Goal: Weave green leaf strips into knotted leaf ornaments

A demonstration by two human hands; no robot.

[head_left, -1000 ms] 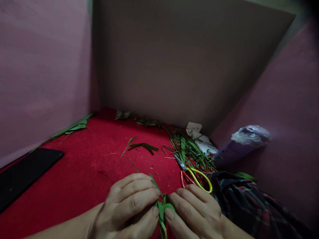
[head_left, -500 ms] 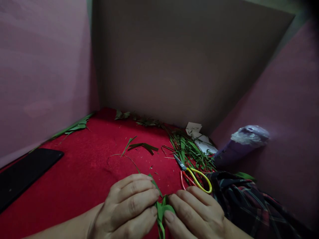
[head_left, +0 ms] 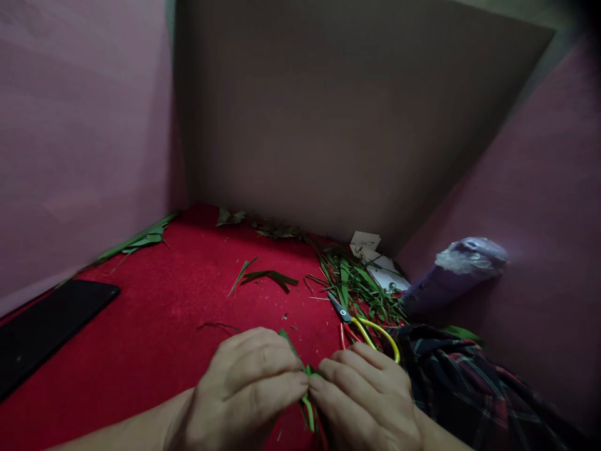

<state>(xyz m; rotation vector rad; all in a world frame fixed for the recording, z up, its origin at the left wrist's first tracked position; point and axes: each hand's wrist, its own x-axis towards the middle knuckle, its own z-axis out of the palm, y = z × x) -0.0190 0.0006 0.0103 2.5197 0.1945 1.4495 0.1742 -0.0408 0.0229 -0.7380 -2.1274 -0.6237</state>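
Observation:
At the bottom centre, my left hand (head_left: pixel 253 388) and my right hand (head_left: pixel 364 391) meet with their fingertips nearly touching. Both pinch a folded green leaf strip (head_left: pixel 308 408), most of it hidden behind my fingers. One narrow end of leaf (head_left: pixel 287 341) pokes up past my left fingertips, and a thin strip hangs below the pinch. Just beyond my right hand lies a pair of scissors (head_left: pixel 345 314), with dark blades and red and yellow handles, partly covered by my fingers.
Red cloth (head_left: pixel 154 332) covers the surface. A heap of cut leaves (head_left: pixel 359 282) lies by white paper (head_left: pixel 385 270) at the right, near a purple plastic-wrapped object (head_left: pixel 436 282) and plaid fabric (head_left: pixel 469 376). A black flat device (head_left: pixel 61 326) sits left. Walls close in the sides and back.
My fingertips have come closer together over the leaf, hiding its broad part. My right hand has shifted slightly up and left, covering more of the scissor handles. The thin strand beyond my left hand has dropped lower.

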